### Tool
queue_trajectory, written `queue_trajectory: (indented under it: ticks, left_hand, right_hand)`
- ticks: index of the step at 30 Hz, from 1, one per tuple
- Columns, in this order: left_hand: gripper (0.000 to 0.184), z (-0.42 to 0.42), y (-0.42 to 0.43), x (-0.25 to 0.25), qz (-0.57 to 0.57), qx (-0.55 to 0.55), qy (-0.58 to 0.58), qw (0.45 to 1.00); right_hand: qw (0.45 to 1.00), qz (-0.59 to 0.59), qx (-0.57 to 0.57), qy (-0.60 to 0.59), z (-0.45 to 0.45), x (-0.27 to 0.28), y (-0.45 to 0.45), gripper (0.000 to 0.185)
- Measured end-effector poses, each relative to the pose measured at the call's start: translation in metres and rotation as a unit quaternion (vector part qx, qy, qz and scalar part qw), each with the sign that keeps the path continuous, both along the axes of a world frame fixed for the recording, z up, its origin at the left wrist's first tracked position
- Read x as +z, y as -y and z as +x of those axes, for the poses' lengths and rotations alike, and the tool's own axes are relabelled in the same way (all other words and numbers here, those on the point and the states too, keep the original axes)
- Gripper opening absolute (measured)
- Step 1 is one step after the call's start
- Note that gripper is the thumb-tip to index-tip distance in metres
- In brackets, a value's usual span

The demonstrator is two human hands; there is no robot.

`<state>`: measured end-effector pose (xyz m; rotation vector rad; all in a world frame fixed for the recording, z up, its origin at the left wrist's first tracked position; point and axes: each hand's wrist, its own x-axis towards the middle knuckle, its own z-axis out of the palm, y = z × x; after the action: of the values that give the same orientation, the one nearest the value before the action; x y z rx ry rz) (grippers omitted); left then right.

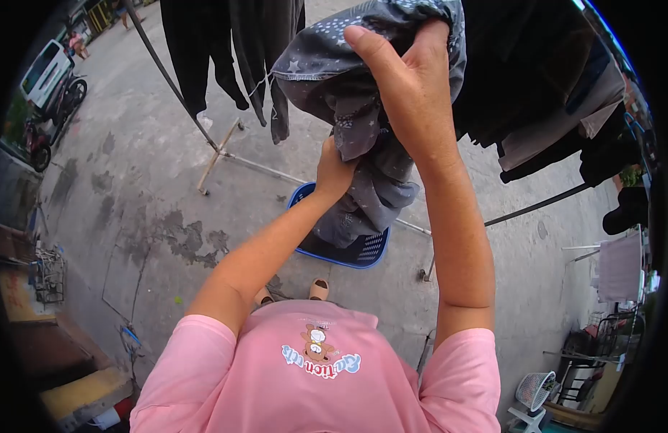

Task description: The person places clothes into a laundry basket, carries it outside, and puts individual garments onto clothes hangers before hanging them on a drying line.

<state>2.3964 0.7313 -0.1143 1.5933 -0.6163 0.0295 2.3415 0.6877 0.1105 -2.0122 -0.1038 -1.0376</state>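
A dark grey garment with a white star print (381,191) hangs bunched in front of me, its lower part down over a blue plastic basket (370,254). My right hand (413,86) is raised at the upper part of the cloth, thumb on the near side and the fingers partly hidden in the folds. Lower down, my left hand (337,169) is closed on a fold of the same garment. Its fingertips are hidden by the fabric. Whether the garment is trousers or a top, I cannot tell.
Dark clothes (197,50) hang from a metal drying rack (265,169) ahead, with more dark laundry (529,65) to the right. A motorcycle (74,94) and a white vehicle (45,76) stand far left. A white basket (534,390) sits at lower right.
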Motion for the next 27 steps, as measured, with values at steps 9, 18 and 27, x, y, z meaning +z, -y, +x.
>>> queue_trajectory:
  ticks: [9,18,27]
  left_hand:
    - [0.022,0.217,-0.135,0.197,0.194,0.389,0.347,0.831]
    - [0.062,0.204,-0.151,0.144,0.388,0.345,0.368,0.771]
    - [0.036,0.226,-0.200,0.217,0.189,0.205,0.204,0.938]
  right_hand:
    - [0.967,0.076,-0.230,0.078,-0.093,0.065,0.189,0.036]
    - [0.896,0.420,-0.104,0.098,-0.078,0.062,0.255,0.037]
    - [0.874,0.470,-0.113,0.056,-0.094,-0.001,0.248,0.040]
